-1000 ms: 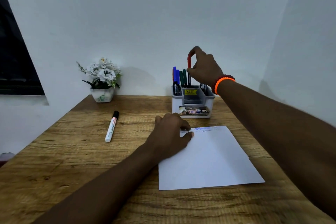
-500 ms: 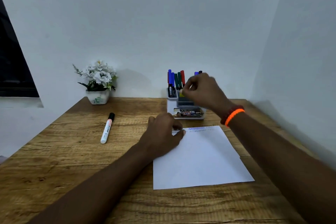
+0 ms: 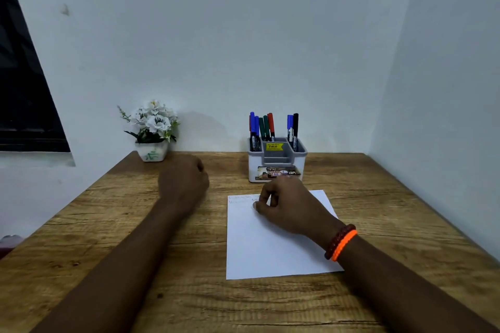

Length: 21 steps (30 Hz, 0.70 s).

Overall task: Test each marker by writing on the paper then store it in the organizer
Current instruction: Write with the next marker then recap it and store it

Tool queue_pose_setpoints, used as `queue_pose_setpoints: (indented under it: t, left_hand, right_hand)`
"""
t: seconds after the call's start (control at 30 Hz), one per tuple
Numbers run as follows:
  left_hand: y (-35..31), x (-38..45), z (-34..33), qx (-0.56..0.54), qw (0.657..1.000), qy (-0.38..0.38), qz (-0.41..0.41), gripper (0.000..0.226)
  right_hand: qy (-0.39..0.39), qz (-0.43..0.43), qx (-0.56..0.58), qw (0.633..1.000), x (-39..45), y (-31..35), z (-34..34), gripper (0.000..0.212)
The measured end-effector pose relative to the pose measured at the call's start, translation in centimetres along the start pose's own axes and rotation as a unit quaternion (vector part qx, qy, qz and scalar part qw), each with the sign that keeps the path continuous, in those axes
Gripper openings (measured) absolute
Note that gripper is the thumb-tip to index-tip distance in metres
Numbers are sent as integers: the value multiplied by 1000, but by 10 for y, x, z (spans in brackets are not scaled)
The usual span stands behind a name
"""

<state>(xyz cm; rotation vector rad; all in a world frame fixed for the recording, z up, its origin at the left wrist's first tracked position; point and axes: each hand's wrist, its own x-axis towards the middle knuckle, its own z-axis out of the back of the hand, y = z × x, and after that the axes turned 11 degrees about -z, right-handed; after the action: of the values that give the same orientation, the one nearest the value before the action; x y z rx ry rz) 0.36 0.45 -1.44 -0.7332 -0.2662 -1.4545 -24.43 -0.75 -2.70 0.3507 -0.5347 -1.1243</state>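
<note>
since a second ago the right hand (image 3: 289, 205) has left the organizer (image 3: 276, 162), where it was setting a red marker (image 3: 270, 124) among the others, and now rests on the top of the paper (image 3: 270, 246) with its fingers loosely curled and nothing visible in them. the left hand (image 3: 182, 184), which was pinning the sheet's upper left corner, has swung out over the spot where the white-barrelled marker lay. that marker is hidden under the hand now; the fingers look curled, but whether they have closed on it i cannot tell.

the main risk, as i judge it, is a fumbled pickup: a round barrel on smooth wood can roll away toward the left edge if the fingers nudge it rather than grip it. the paper is held only lightly near its top, so a firm stroke could drag or crease it. faint scribbles already fill the top lines, so a new test mark may land over old ones and be hard to read. the organizer's left compartment is crowded with blue, green and red markers, so one more could knock its neighbours; the right compartment holds fewer.

the desk (image 3: 108, 224) is grained brown wood set into a corner of pale walls. a small pot of white flowers (image 3: 151, 130) stands at the back left, and a dark window (image 3: 24, 103) shows at far left.
</note>
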Motion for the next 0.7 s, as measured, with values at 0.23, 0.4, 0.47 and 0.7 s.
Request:
queue_pose_setpoints:
  t: [0.23, 0.4, 0.47, 0.7]
  left_hand:
    - [40, 4, 5, 59, 984, 62, 157, 22]
    - [37, 3, 4, 54, 982, 62, 172, 16]
    - [37, 3, 4, 46, 982, 61, 170, 15]
    - [5, 9, 18, -338, 927, -7, 164, 23]
  right_hand:
    - [10, -12, 3, 1000, 4, -5, -2, 15]
    - [8, -6, -13, 1000, 3, -3, -2, 15]
    - [8, -5, -14, 1000, 2, -3, -2, 15]
    - [-13, 0, -1, 1000, 3, -2, 0, 24]
